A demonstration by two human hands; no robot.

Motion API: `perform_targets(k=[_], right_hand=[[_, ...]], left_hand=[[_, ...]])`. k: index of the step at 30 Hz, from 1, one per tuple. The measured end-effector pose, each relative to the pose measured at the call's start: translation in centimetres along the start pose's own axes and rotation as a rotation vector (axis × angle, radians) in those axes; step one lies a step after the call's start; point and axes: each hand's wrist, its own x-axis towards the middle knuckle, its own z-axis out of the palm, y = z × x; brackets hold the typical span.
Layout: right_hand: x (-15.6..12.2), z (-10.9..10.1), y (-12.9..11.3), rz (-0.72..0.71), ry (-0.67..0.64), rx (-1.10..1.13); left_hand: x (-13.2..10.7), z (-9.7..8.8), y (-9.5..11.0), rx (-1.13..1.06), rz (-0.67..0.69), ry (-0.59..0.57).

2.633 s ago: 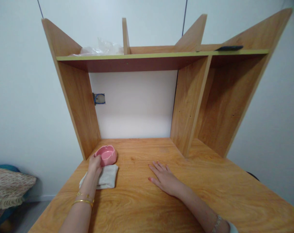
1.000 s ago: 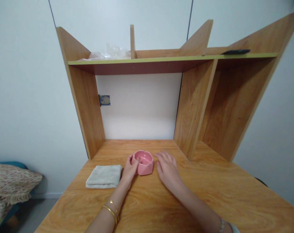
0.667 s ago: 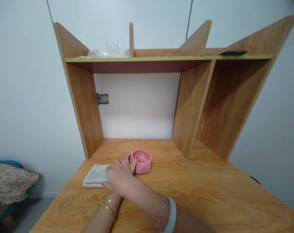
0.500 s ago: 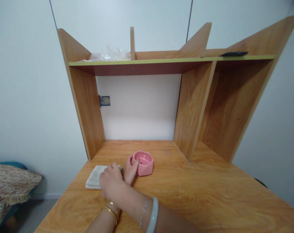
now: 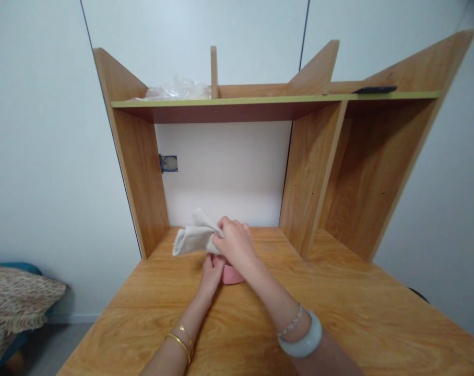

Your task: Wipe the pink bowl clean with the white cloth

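My right hand (image 5: 236,242) holds a folded off-white cloth (image 5: 191,235) lifted above the wooden desk (image 5: 339,308), right over a pink dish (image 5: 232,276). Most of the dish is hidden under that hand; only its lower side shows. My left hand (image 5: 211,271) rests on the desk with its fingers against the dish's left side. Gold bangles circle my left wrist, and a pale bangle with a thin chain sits on the right one.
A wooden hutch (image 5: 143,172) stands at the back of the desk, with an open bay in the middle and a narrower one at the right. Crumpled clear plastic (image 5: 174,89) and a flat dark object (image 5: 374,90) lie on its top shelf. A patterned cushion (image 5: 13,303) sits lower left.
My left hand slid the pink dish from the left edge to the desk's middle. My right hand crossed over, picked up the cloth and lifted it over the dish.
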Motion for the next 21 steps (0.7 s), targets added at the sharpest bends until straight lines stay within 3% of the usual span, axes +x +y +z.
perform_targets(k=[4,8,15,21], right_hand=[[-0.1,-2.0,6.4,0.167,0.094,-0.092],[-1.9,-1.2,10.9,0.235,0.019,-0.281],[-4.9,2.1,12.5,0.215,-0.318,-0.305],[-5.1,3.3,13.1,0.228,-0.296,-0.202]], left_hand=[[-0.5,-0.3,-0.3,0.088,0.089,0.076],[-0.6,-0.5,-0.4,0.126,0.117,0.101],[-0.7,-0.5,-0.2,0.132,0.101,0.107],[-1.1,-0.6,-0.1,0.111,0.082,0.090]])
